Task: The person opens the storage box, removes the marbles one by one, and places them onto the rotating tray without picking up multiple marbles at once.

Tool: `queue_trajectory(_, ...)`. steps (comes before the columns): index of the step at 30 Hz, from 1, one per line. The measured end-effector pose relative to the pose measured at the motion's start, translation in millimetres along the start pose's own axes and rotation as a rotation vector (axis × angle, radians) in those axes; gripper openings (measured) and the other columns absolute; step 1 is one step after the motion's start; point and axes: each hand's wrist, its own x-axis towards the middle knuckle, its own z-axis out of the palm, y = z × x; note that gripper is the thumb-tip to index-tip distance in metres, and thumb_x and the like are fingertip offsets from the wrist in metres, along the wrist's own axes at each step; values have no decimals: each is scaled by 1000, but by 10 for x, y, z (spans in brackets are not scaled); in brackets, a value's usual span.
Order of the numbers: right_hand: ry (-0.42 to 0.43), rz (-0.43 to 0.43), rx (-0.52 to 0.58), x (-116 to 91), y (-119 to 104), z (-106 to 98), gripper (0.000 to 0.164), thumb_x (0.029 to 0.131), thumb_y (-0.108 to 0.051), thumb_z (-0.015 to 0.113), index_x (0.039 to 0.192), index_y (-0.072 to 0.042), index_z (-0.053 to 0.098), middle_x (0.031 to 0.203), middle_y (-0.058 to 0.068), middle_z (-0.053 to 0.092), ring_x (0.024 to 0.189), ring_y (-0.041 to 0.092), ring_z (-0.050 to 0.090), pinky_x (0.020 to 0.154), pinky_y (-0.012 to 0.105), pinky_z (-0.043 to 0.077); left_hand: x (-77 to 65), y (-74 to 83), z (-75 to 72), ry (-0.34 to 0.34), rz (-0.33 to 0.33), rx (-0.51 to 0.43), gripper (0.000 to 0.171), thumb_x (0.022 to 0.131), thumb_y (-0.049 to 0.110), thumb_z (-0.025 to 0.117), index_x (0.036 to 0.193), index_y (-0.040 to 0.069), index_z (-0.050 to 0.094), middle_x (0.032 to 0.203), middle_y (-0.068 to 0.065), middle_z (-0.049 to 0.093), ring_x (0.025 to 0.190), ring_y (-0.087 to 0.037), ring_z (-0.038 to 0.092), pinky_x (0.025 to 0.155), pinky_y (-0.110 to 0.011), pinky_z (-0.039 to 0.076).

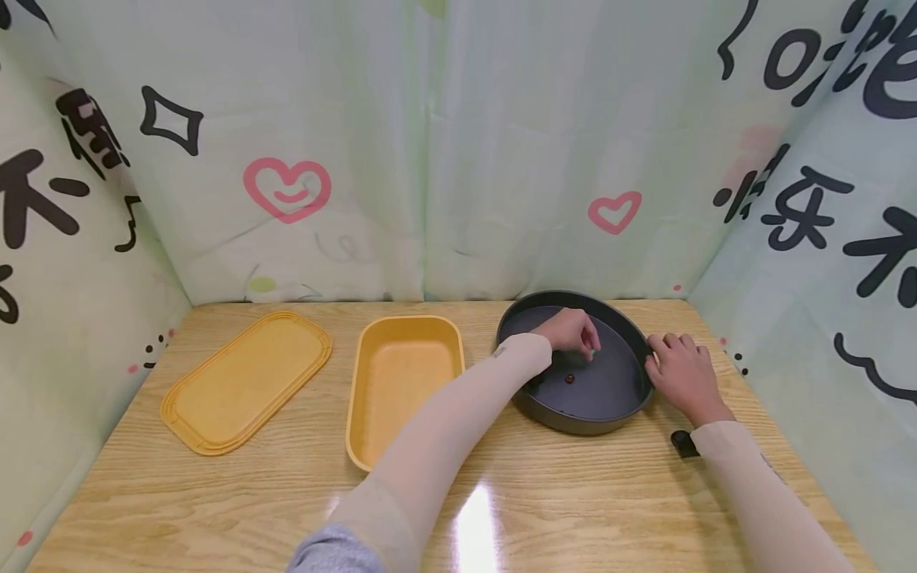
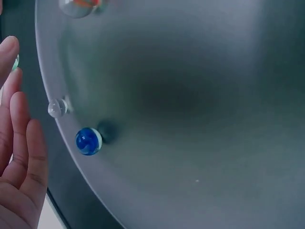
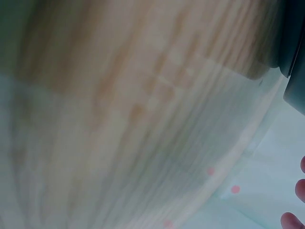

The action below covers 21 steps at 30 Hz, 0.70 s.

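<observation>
My left hand is over the round dark pan, pinching a small greenish marble between thumb and finger. In the left wrist view, a blue marble and a clear marble lie by the pan's edge. Another clear marble with orange inside shows at the top. A small reddish-brown marble lies on the pan floor in the head view. At the pan's right side, my right hand touches the outer rim with its fingers relaxed; only a few fingertips show in its wrist view.
A yellow rectangular tray stands left of the pan, partly behind my left sleeve. Farther left lies a flat yellow lid. A small black object is beside my right wrist. Printed curtains enclose the wooden table.
</observation>
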Motion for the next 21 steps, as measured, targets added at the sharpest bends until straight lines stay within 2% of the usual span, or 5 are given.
queue_trajectory(9,-8,3,0,9,9,9,21,93,-16,47,108,-2,53,96,22,54,88,39,44,70,54,36,1,0,66,-15,6,56,12,75,15,78,87,13,76,82,3,73,69,1,59,62,-5,42)
queue_trajectory(21,12,-12,5,1,12,8,19,92,-14,49,106,-3,54,94,21,54,85,38,45,67,53,36,-11,-18,109,-35,-20,100,9,74,13,79,83,14,76,78,5,71,68,-1,56,62,-8,42)
